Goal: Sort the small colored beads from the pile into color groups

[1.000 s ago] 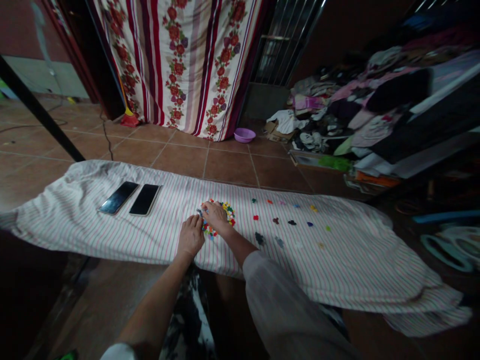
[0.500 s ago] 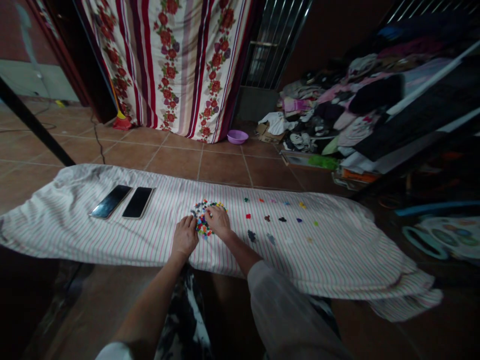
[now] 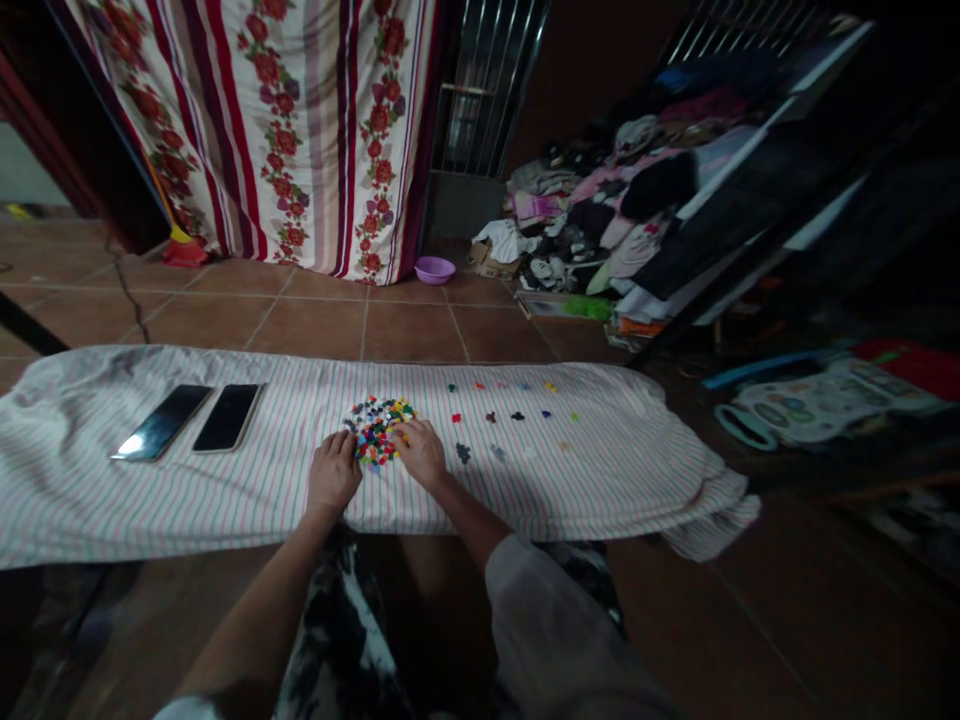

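Note:
A pile of small multicoloured pieces (image 3: 379,412), too small to name, lies on a striped cloth (image 3: 277,500). My left hand (image 3: 335,473) rests palm down at the pile's left edge, its fingers stretched toward the pieces. At the right side of the pile, my right hand (image 3: 421,452) has its thumb and fingertips drawn together among the pieces; what they hold, if anything, is hidden. Further right, similar pieces sit in small groups by colour, in rows: among them a red group (image 3: 456,418), a black group (image 3: 517,416), a yellow group (image 3: 551,387) and a dark grey group (image 3: 463,453).
Two phones, one dark and shiny (image 3: 163,422) and one with a pale edge (image 3: 228,417), lie on the cloth's left part. Beyond are a flowered curtain (image 3: 315,140), a purple basin (image 3: 435,269), a red dustpan (image 3: 185,252) and a heap of clothes (image 3: 600,215).
The view has turned to the right, so everything sits further left. My right hand has drawn back from the pile's middle to its right side. My left hand stays at the left edge.

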Motion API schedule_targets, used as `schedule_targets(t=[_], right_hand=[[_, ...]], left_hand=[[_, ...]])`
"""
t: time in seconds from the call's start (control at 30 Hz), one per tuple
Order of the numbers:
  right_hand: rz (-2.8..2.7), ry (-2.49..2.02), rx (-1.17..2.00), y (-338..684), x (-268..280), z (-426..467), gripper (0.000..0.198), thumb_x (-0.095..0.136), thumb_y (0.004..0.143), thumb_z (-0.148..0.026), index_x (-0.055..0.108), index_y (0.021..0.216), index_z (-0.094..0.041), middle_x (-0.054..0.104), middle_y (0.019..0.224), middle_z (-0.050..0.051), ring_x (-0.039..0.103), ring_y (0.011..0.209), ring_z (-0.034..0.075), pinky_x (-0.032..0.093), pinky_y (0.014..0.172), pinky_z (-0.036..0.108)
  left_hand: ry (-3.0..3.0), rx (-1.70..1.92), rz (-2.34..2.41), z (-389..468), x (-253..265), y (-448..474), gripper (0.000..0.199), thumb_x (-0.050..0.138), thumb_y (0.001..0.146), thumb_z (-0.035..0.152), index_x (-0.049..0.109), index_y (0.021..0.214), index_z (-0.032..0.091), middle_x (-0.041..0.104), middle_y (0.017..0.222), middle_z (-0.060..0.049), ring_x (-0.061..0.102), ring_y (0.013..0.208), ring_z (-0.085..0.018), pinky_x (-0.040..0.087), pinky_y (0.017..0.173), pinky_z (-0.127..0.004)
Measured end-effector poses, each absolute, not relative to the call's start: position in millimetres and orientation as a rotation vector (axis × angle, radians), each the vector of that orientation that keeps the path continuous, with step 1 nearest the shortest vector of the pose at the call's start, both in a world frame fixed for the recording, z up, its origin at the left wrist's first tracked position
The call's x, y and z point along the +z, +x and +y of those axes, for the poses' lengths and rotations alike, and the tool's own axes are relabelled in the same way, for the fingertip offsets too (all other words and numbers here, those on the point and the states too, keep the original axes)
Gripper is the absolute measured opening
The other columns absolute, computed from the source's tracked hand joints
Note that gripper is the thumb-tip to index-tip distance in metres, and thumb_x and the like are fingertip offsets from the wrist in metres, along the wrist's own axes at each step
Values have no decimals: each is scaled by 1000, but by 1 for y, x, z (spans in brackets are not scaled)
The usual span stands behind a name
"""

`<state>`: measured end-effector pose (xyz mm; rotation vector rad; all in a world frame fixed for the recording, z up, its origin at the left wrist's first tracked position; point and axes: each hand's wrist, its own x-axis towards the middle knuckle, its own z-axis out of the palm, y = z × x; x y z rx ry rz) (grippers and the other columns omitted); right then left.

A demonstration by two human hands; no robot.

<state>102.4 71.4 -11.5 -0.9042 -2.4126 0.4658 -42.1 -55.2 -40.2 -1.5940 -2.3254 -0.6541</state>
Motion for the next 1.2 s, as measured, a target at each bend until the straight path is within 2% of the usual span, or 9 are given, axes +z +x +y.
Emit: schedule_targets(t=[0.13, 0.3, 0.6, 0.8, 0.97, 1.1, 1.2], right_hand=[[-2322, -917, 460, 128, -13, 70, 13, 58, 88, -19, 69, 95, -24, 70, 94, 3, 58, 95, 20, 45, 85, 30], [-2148, -928, 379, 177, -21, 76, 15, 53, 88, -19, 66, 95, -21, 69, 95, 5, 57, 94, 21, 44, 89, 33], [-1916, -1284, 243, 257, -41, 89, 19, 49, 86, -15, 65, 94, -19, 65, 98, 8, 56, 96, 22, 44, 88, 34], [-1890, -1383, 268, 265, -54, 92, 21, 48, 82, -11, 65, 93, -19, 63, 96, 7, 57, 92, 20, 46, 86, 31], [-1863, -1404, 338, 263, -57, 94, 21, 47, 83, -13, 64, 94, -20, 63, 98, 7, 59, 90, 18, 47, 85, 30], [-1849, -1405, 348, 265, -57, 95, 26, 47, 81, -13, 64, 101, -19, 63, 101, 7, 59, 87, 19, 48, 84, 31], [-1902, -1359, 303, 266, -54, 97, 32, 49, 80, -15, 63, 109, -17, 63, 103, 9, 58, 92, 21, 48, 86, 34]], left_hand=[[-1601, -656, -2289, -56, -43, -44, 36, 45, 83, 15, 62, 115, 11, 64, 122, -16, 55, 115, -29, 45, 98, -41], [-1617, -684, -2218, -57, -46, -47, 35, 43, 83, 16, 60, 113, 10, 64, 118, -18, 56, 112, -29, 46, 97, -42], [-1627, -656, -2164, -58, -47, -49, 38, 39, 83, 14, 55, 116, 6, 66, 109, -19, 61, 103, -29, 49, 94, -40], [-1643, -635, -2160, -58, -47, -50, 36, 38, 82, 14, 55, 113, 9, 66, 110, -19, 60, 106, -29, 47, 98, -41], [-1655, -611, -2173, -59, -43, -50, 34, 38, 82, 15, 55, 111, 10, 66, 107, -19, 61, 104, -29, 48, 95, -43], [-1646, -624, -2182, -57, -44, -49, 36, 40, 80, 15, 55, 112, 13, 65, 110, -17, 60, 107, -30, 48, 96, -45], [-1634, -669, -2189, -57, -46, -50, 36, 41, 79, 16, 56, 112, 15, 65, 111, -17, 60, 107, -30, 48, 95, -45]])
